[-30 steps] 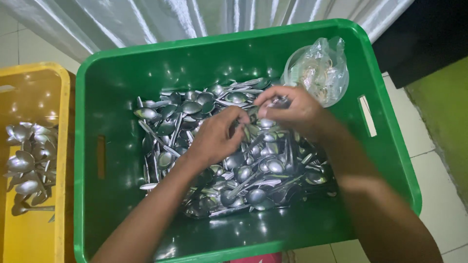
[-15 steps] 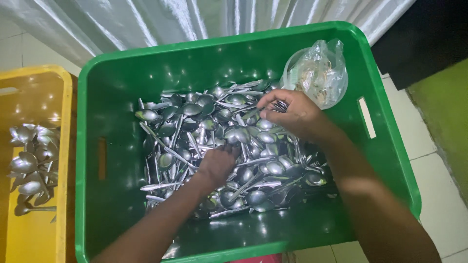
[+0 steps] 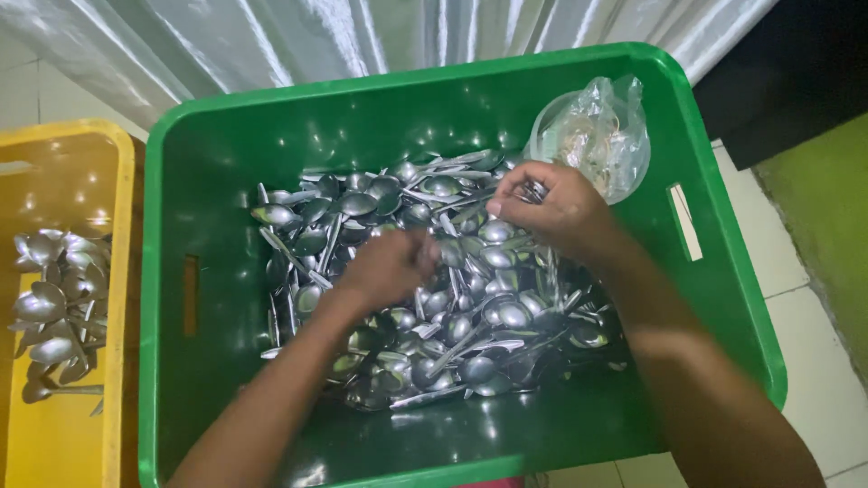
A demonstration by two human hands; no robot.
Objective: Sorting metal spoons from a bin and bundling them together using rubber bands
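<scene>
Steel spoons (image 3: pixel 425 289) fill the floor of a green plastic crate (image 3: pixel 226 181), heaped every way, bowls up and handles crossing, so the pile has no common long axis. From the head view, the right hand (image 3: pixel 556 212) sits over the far right of the heap, its fingers (image 3: pixel 506 206) clenched round a small bunch of spoons (image 3: pixel 533 190) whose ends poke out toward the far wall, near a clear plastic bag (image 3: pixel 592 136) tucked in the corner. The left hand (image 3: pixel 389 267) hovers low over the middle of the heap, blurred; I cannot tell whether it grips anything. Gathering goes best, I judge, if handles are lined up one way before closing the fist. A yellow crate (image 3: pixel 117 271) to the left holds more spoons (image 3: pixel 50 307).
</scene>
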